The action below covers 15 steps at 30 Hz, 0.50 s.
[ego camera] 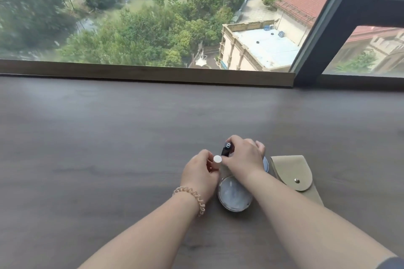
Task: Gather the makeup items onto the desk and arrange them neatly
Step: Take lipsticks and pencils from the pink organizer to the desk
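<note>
Forearms meet over the desk (109, 137). Left hand (201, 170) curls round a white-capped tube (217, 159); right hand (244, 159) grips a black tube (226, 148). Both stand upright, side by side, probably for alignment behind the round jar (235, 194), near the pouch (293, 172).

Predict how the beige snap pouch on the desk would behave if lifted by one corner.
The beige pouch lies flat and thin on the desk, so it would probably flop and feel light. Its matte, felt-like face suggests it will not slip easily. Flat, it should not roll.
</note>
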{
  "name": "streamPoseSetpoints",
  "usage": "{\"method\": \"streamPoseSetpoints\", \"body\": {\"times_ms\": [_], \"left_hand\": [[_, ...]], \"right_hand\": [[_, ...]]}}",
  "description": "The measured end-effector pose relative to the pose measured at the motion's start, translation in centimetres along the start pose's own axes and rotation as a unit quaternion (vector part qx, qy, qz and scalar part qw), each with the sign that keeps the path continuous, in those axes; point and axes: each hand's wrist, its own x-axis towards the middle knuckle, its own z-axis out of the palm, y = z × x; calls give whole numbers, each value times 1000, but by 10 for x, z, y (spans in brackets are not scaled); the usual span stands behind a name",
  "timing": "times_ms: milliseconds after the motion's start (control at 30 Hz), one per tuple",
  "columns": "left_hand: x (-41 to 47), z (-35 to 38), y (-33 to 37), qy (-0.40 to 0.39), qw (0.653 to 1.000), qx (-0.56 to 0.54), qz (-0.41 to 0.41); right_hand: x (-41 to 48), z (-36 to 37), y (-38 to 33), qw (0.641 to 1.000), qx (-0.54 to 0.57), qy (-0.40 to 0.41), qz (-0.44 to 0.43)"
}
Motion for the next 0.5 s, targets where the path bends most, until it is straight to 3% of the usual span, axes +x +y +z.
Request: {"method": "streamPoseSetpoints", "body": {"times_ms": [300, 400, 500], "left_hand": [[-5, -12, 1, -38, 999, 12, 5], [-13, -41, 6, -51, 998, 20, 26], [-20, -75, 11, -3, 997, 54, 57]], "right_hand": [[-14, -24, 16, 991, -75, -94, -57], [-30, -44, 16, 986, -73, -77, -128], [-43, -62, -3, 979, -18, -25, -199]]}}
